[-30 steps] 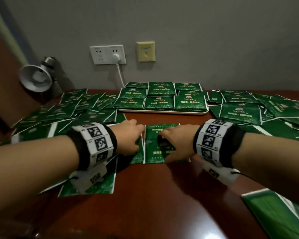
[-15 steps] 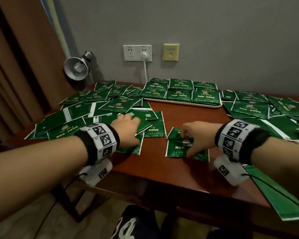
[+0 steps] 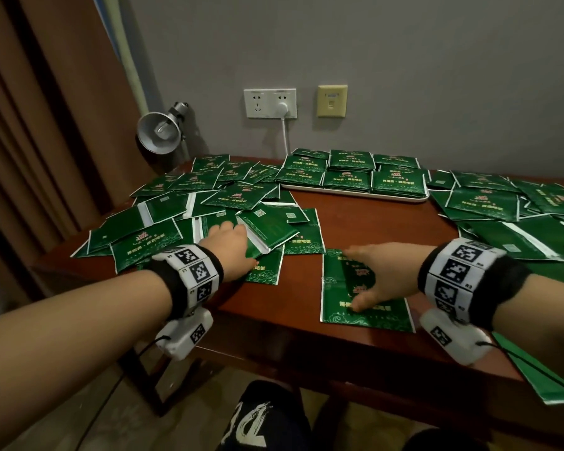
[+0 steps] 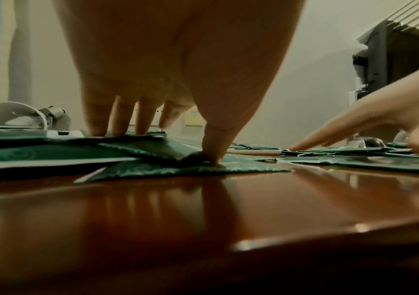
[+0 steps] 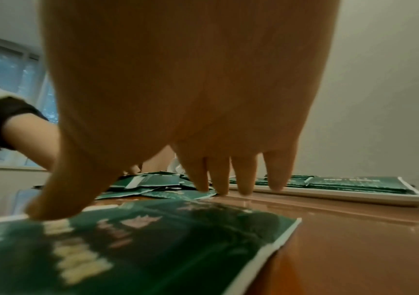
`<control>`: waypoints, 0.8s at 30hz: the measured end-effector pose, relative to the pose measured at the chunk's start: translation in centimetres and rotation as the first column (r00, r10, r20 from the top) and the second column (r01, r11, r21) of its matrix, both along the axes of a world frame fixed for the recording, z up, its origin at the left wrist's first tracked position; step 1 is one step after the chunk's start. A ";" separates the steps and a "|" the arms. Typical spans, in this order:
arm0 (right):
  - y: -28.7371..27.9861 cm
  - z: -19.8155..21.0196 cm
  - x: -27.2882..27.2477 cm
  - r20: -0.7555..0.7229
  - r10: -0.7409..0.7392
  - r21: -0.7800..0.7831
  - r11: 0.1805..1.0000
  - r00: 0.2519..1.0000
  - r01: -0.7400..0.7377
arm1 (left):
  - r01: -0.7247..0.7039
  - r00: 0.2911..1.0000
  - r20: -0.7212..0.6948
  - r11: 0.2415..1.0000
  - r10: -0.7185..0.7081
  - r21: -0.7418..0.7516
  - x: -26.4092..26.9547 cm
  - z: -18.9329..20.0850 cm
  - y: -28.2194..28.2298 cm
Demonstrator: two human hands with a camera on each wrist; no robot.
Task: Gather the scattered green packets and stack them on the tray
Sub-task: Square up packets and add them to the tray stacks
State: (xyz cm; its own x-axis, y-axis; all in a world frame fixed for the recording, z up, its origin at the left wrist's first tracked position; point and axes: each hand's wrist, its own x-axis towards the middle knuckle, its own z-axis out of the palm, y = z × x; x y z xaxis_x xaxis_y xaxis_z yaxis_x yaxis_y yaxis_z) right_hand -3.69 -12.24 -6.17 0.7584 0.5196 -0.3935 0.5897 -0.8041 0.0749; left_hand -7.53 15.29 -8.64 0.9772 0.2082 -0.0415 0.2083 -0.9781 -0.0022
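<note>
Green foil packets [image 3: 163, 236] lie scattered over the left of the brown table, with more packets [image 3: 508, 203] on the right. A white tray [image 3: 355, 194] at the back centre holds stacked packets. My left hand [image 3: 241, 245] rests on the left pile, fingers straight. In the left wrist view my left hand [image 4: 198, 127] presses its thumb tip on a packet [image 4: 241, 167]. My right hand [image 3: 368, 278] lies spread over a small stack of packets [image 3: 365, 317] near the front edge. In the right wrist view the thumb [image 5: 41, 211] touches that packet [image 5: 153, 249]; the tray [image 5: 355, 192] sits beyond.
A silver clamp lamp [image 3: 158, 133] stands at the back left corner under a wall socket [image 3: 270, 103] with a white cable. One packet [image 3: 551, 379] overhangs the front right table edge. Bare wood [image 3: 355, 229] shows between tray and hands. A curtain hangs at left.
My right hand has dragged a few packets toward the front edge and spread its fingers. My left hand has shifted left onto the pile. The head view has pulled back.
</note>
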 end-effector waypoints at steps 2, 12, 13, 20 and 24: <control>0.2 0.0 -0.5 -0.020 0.027 -0.024 0.999 0.999 -0.028 | 0.015 1.000 -0.008 1.000 -0.015 0.025 0.1 0.1 -0.1; 1.2 1.2 -1.5 0.234 0.121 0.143 0.977 0.965 -0.157 | 0.265 0.964 -0.112 0.906 -0.241 0.329 0.0 1.6 -1.4; 0.9 1.7 -1.1 0.255 0.086 0.194 0.971 0.963 -0.138 | 0.283 0.959 -0.110 0.881 -0.260 0.379 -0.1 1.8 -1.4; -1.9 4.0 2.1 0.122 -0.027 0.335 0.942 0.992 -0.015 | 0.429 0.842 0.023 0.694 -0.539 0.578 -0.1 3.5 -2.2; -2.9 3.2 2.9 0.075 -0.069 0.122 0.991 0.995 0.060 | 0.626 0.568 0.005 0.437 -0.823 0.646 0.1 2.8 -3.8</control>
State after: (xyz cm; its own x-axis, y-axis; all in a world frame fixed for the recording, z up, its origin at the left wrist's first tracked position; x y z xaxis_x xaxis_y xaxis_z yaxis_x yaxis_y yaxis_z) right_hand -0.83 -15.14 -2.93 0.8179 0.5085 -0.2693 0.5326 -0.8462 0.0198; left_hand -7.46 11.48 -5.83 0.7079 -0.6980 0.1081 -0.4930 -0.5979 -0.6320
